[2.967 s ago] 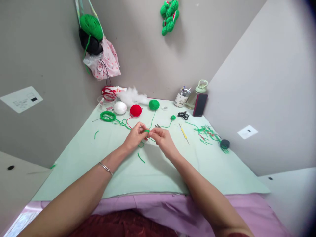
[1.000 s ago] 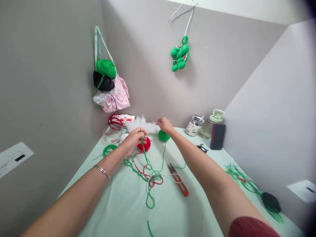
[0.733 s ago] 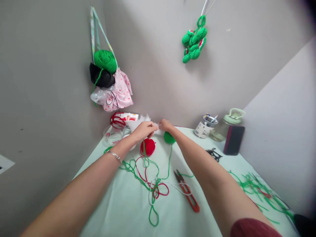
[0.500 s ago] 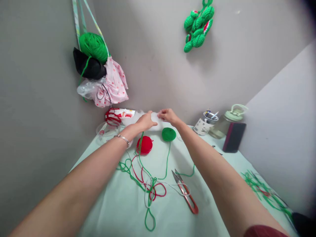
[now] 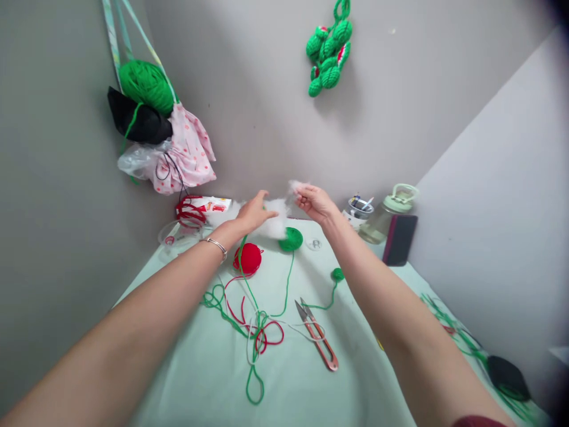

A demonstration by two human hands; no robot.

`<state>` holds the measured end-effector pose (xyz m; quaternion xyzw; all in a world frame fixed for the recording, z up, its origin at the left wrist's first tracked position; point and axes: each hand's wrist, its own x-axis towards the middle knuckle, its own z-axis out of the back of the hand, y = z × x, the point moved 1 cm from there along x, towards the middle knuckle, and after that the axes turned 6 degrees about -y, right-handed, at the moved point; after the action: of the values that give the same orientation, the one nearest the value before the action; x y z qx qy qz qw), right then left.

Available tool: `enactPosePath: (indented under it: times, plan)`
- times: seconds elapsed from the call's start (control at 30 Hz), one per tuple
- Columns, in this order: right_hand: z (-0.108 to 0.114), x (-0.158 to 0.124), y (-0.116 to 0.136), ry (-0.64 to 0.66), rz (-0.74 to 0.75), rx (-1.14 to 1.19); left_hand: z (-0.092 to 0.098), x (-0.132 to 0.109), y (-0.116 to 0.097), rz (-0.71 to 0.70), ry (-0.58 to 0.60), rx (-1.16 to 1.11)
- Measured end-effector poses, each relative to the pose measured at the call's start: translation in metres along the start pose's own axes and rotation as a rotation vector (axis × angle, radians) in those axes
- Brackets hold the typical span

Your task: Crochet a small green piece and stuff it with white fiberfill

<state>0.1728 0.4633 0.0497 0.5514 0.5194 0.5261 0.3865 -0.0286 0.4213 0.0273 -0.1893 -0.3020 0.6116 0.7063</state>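
My right hand (image 5: 315,203) pinches a small tuft of white fluffy stuffing (image 5: 294,187), raised just above the table at the back. A larger heap of stuffing (image 5: 274,224) lies under and beside my left hand (image 5: 254,212). My left thumb and index finger are apart, and a bit of green yarn work shows between them; most of it is hidden by the hand. A green strand runs down from below that hand. In front sit a red yarn ball (image 5: 249,259) and a green yarn ball (image 5: 291,239).
Thread snips (image 5: 317,335) lie near tangled green, red and white yarn (image 5: 260,335). A small green ball (image 5: 338,274) is beside my right forearm. A pen cup (image 5: 358,213), a bottle (image 5: 383,216) and a phone (image 5: 400,240) stand at right. A pink bag (image 5: 189,148) hangs at left.
My right hand has lifted away from the stuffing heap with a tuft pulled free. My left hand stays by the heap. The view has shifted slightly to the right.
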Motion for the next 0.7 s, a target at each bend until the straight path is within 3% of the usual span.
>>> enactPosePath:
  times: [0.17,0.33,0.4,0.53,0.7]
  plan:
    - [-0.021,-0.020,0.012,0.041,0.007,-0.005,-0.012,0.003,-0.025,-0.062,0.074,-0.085]
    - [-0.002,-0.034,0.055,0.011,0.107,-0.008,-0.022,-0.001,-0.005,0.052,0.154,-0.138]
    - [0.008,-0.038,0.062,0.009,0.109,-0.055,-0.023,-0.001,0.004,0.089,0.145,-0.194]
    - [0.009,-0.042,0.039,0.048,0.022,-0.213,-0.016,0.003,0.009,0.143,0.082,-0.337]
    - [-0.019,-0.043,-0.008,0.131,-0.121,-0.430,-0.003,0.010,0.006,0.196,-0.043,-0.420]
